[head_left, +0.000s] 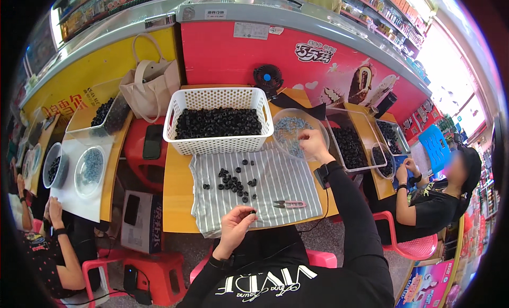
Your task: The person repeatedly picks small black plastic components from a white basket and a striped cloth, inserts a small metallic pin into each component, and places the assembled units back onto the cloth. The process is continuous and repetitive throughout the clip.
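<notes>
We see, at the centre, the left hand [236, 227] with thumb and fingertips pressed together around a small dark piece [252, 212], its form mostly hidden; we take the pinch grip to suit so small an object. Farther forward and to the right, the right hand [314, 143] reaches over a round, translucent plastic bowl [316, 121], its fingers gathered above small blue-grey pieces [289, 125]; we cannot tell whether they grasp one. Just ahead of the left fingertips, loose black ring-shaped pieces [230, 181] lie on a grey-and-white striped cloth [297, 175], which we judge helps keep them from rolling. To the right of those fingertips rest pink-handled metal snips [289, 204], apparently placed within easy reach. Beyond the loose pieces, and left of the right fingers, stands a white perforated plastic basket [212, 146] of many similar black pieces, its high walls presumably containing the bulk. All this lies on a yellow-brown wooden table [177, 202].
</notes>
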Demonstrator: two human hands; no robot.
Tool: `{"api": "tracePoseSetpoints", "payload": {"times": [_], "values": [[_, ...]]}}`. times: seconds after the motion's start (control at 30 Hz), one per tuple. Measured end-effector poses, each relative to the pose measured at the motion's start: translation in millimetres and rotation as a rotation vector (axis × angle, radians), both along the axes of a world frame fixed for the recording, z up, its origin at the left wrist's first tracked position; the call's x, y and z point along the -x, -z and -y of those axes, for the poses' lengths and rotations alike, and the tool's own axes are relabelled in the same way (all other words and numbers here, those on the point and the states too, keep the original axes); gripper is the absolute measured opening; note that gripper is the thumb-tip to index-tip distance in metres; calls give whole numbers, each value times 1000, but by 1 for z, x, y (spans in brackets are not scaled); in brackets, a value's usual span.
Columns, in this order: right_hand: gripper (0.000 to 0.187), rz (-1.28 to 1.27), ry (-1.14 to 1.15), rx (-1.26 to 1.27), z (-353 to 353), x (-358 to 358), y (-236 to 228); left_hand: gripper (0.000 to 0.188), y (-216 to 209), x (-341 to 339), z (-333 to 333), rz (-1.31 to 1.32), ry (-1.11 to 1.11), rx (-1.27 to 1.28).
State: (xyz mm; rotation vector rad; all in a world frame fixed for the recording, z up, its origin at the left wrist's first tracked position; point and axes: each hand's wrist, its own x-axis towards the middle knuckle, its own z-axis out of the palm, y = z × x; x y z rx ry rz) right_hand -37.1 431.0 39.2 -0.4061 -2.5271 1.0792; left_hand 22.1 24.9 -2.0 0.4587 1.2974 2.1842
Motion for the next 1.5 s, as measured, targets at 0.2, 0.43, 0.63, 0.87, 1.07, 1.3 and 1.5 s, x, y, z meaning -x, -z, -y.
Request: {"api": "tracePoseSetpoints", "payload": {"times": [0.2,0.43,0.63,0.87,1.07,1.3,1.5], "values": [[14,99,-187,394,95,-20,-67,21,4,-1,6,34,-20,65],[19,266,-387,267,129,-47,-20,20,-1,-1,5,-16,1,3],[25,182,-320,194,128,-54,-14,23,5,0,4,-24,-2,-22],[20,144,-381,-128,151,-54,-14,27,0,0,4,-67,-44,-20],[15,19,-431,-276,164,-42,1,23,1,5,9,112,-17,-78],[11,43,-355,-332,174,-69,-10,22,-27,9,-5,319,93,-72],[15,72,-327,-471,173,-69,-1,18,-34,12,-22,332,33,-41]]}}
